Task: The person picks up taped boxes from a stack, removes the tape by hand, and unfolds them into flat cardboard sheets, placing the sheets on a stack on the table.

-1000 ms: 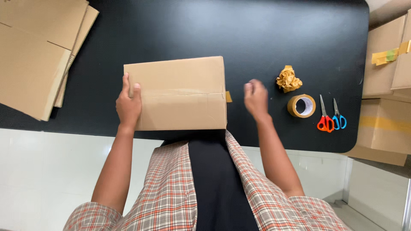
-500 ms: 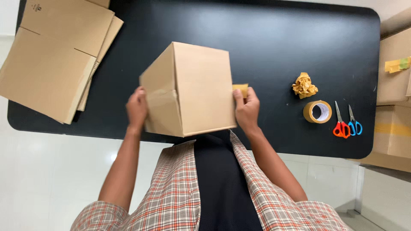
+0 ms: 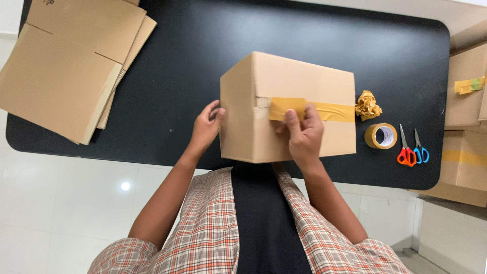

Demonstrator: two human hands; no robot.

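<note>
Cardboard box (image 3: 284, 109) stands tilted on the black desk (image 3: 177, 66), held between both hands so its taped seam faces up. Left hand (image 3: 207, 127) lies open and flat against the side, steadying it. Right hand (image 3: 303, 134) presses its fingers on the yellow tape strip (image 3: 314, 109); tape roll (image 3: 380, 135) and scissors (image 3: 412, 152) sit beyond it.

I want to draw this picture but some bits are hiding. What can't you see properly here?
Head view only:
- Bottom and far sides of the box: turned away from the camera.
- Tape strip near end: the right hand covers it.
- Left hand fingertips: tucked behind the box's side.
- Flat cardboard: cut off by the top edge.
- Boxes at right: cut off by the right edge.
- Scissors blades: too small to tell apart clearly.
</note>
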